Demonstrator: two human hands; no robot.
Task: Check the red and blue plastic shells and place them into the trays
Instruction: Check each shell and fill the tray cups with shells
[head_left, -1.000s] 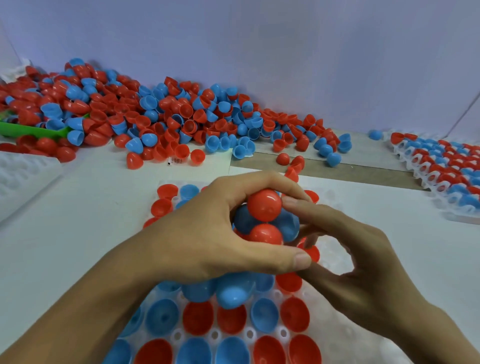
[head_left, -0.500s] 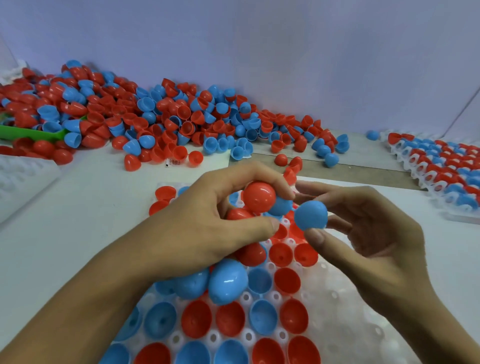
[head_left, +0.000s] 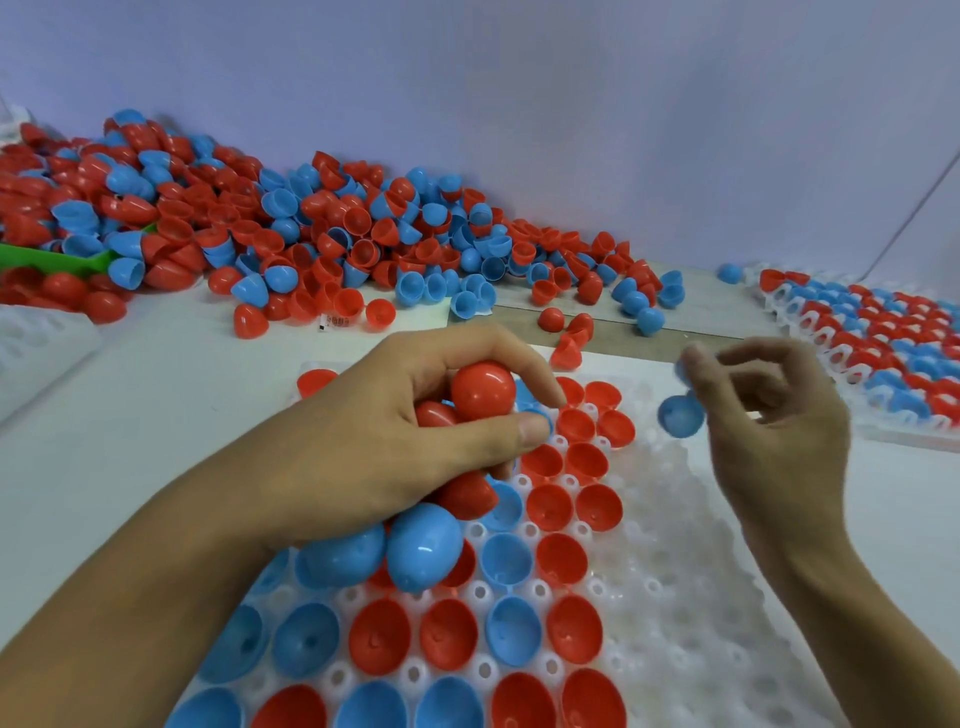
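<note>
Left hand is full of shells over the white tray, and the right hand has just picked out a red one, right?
Not quite. The head view shows the right hand holding a blue shell, not red. The left hand does grip a bunch over the white tray.

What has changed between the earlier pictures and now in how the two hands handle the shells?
The right hand has pulled one round blue plastic shell out of the left hand's cluster and carried it rightward, pinched in its fingers, above the empty side of the white plastic tray. The left hand still grips its bunch of red and blue plastic shells over the filled rows.
</note>
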